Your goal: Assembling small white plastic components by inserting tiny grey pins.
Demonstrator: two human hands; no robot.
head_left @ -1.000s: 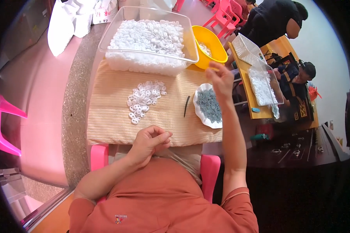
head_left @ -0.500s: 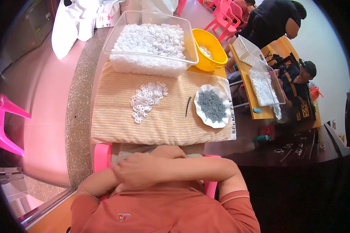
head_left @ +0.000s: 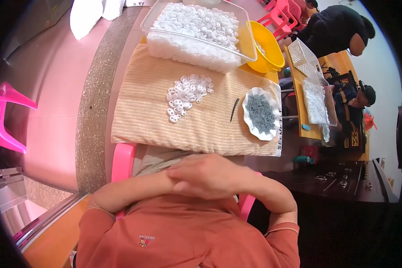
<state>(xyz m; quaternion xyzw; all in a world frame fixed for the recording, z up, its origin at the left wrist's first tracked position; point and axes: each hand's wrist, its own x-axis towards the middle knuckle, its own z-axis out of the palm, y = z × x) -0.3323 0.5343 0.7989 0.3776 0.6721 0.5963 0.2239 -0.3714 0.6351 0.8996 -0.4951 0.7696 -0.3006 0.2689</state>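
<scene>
Over my lap, my right hand [head_left: 207, 175] lies across my left hand, its fingers curled around it near the wrist. My left forearm [head_left: 136, 187] comes in from the left; the left hand's fingers are hidden beneath the right hand. In front of both, a striped beige towel [head_left: 165, 129] covers the table. On it sits a loose pile of small white plastic pieces with two holes [head_left: 187, 94]. To the right are a thin dark strip [head_left: 234, 110] and a white scalloped dish [head_left: 272, 134] heaped with small grey pieces [head_left: 260, 112].
A clear tub [head_left: 250, 56] full of white pieces stands at the towel's far edge, beside a yellow basin [head_left: 274, 53]. Pink stools [head_left: 9, 118] stand left and far right. Two people work around another table [head_left: 301, 107] at right. White sacks [head_left: 85, 18] lie far left.
My right hand has slid from my left forearm onto my left hand, covering it. The view has shifted, so the table things appear higher and further right.
</scene>
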